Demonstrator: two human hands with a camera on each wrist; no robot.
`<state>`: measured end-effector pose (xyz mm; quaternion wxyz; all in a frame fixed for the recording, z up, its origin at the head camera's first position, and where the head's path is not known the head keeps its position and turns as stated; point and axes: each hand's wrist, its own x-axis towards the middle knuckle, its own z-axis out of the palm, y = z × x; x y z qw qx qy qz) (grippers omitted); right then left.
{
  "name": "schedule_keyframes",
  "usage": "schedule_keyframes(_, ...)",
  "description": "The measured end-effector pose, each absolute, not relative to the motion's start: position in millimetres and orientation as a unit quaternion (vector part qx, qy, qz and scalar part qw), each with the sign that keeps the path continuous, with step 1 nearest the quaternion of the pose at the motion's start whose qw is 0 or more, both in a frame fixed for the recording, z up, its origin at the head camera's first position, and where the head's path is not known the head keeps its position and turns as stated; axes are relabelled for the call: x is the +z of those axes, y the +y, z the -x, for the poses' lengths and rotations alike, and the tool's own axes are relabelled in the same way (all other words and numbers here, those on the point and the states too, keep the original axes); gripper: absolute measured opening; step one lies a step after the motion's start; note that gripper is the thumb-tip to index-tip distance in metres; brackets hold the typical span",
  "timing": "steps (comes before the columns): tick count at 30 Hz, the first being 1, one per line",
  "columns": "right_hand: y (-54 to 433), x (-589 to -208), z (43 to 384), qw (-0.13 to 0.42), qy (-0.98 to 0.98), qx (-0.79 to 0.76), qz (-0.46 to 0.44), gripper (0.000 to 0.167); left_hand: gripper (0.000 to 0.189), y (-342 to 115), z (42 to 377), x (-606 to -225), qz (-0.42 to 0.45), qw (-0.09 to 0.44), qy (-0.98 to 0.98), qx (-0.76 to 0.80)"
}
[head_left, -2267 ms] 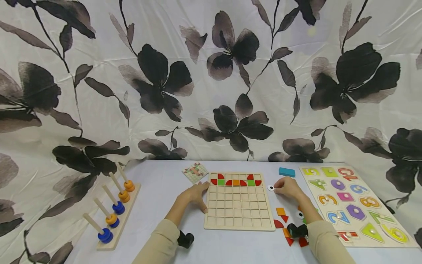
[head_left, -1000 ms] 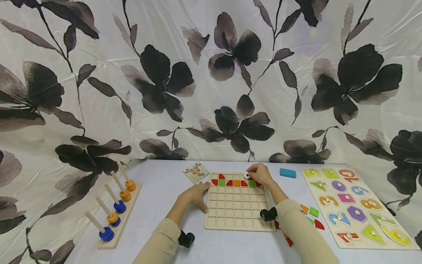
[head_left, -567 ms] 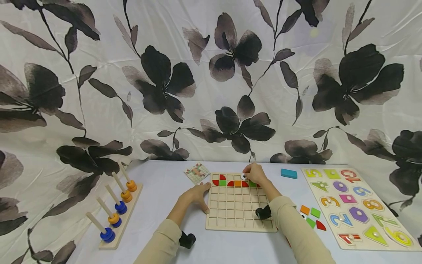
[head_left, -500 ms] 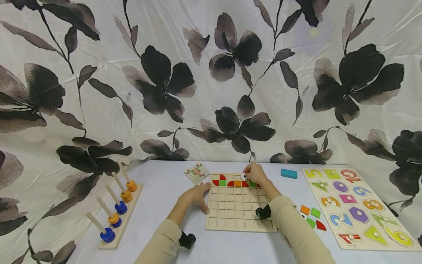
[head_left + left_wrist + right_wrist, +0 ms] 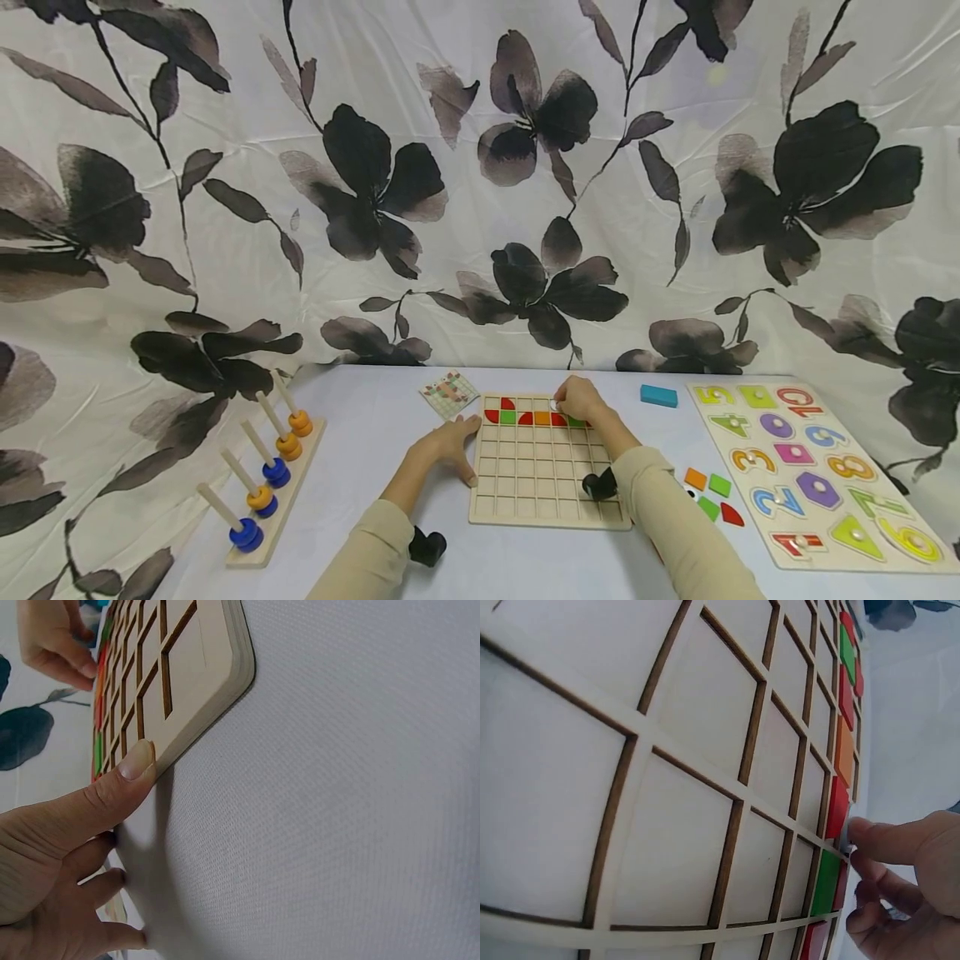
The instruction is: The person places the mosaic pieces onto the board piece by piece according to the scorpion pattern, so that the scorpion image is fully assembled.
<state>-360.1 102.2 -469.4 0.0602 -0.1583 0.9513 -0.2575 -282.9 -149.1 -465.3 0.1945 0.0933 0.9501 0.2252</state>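
A wooden grid board (image 5: 544, 475) lies on the table, with red, green and orange tiles in its top two rows. My left hand (image 5: 452, 443) lies along the board's left side, fingers spread; the left wrist view shows its thumb (image 5: 124, 776) touching the edge. At the top row, my right hand (image 5: 581, 400) holds a small white tile (image 5: 846, 834), mostly covered by the fingers. Beside that tile, in the right wrist view, are a red tile (image 5: 838, 808) and a green tile (image 5: 826, 883). A patterned card (image 5: 449, 394) lies beyond the board's upper left corner.
On the left stands a peg rack (image 5: 279, 508) with blue and orange rings. A number and shape puzzle (image 5: 813, 454) lies on the right, and a blue block (image 5: 658, 396) at the back. Loose tiles, including a green one (image 5: 720, 485), lie by the right forearm.
My right hand has carried the white tile with a black dot from right of the board leftward to its top row; its fingers now cover most of it. The left hand stays put.
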Motion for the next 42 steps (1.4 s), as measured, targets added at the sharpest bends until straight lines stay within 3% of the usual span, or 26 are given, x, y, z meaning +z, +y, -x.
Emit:
schedule_keyframes(7,113.4,-471.4,356.2,0.040,0.936,-0.309,0.161,0.023,0.103,-146.5,284.2,-466.5,-0.097,0.192,0.951,0.222)
schedule_keyframes(14,155.3,-461.1,342.4,0.021,0.923,-0.349,0.163,0.035,0.103,-144.0,286.6,-468.3,-0.102,0.194,0.950,0.223)
schedule_keyframes(21,220.3,-448.0,307.4,0.013,0.920,-0.349,0.178,0.036,0.103,-143.2,284.7,-464.7,-0.103,0.195,0.950,0.223)
schedule_keyframes(27,260.6,-446.5,266.5,0.036,0.930,-0.343,0.123,0.040,0.103,-143.7,282.9,-463.1,-0.097,0.195,0.950,0.226)
schedule_keyframes(35,279.5,-465.1,219.6,0.058,0.937,-0.339,0.060,0.041,0.103,-145.8,281.8,-465.6,-0.099,0.193,0.951,0.218)
schedule_keyframes(42,282.1,-473.7,199.0,0.050,0.942,-0.328,0.039,0.042,0.103,-146.8,284.9,-466.3,-0.100,0.186,0.953,0.217)
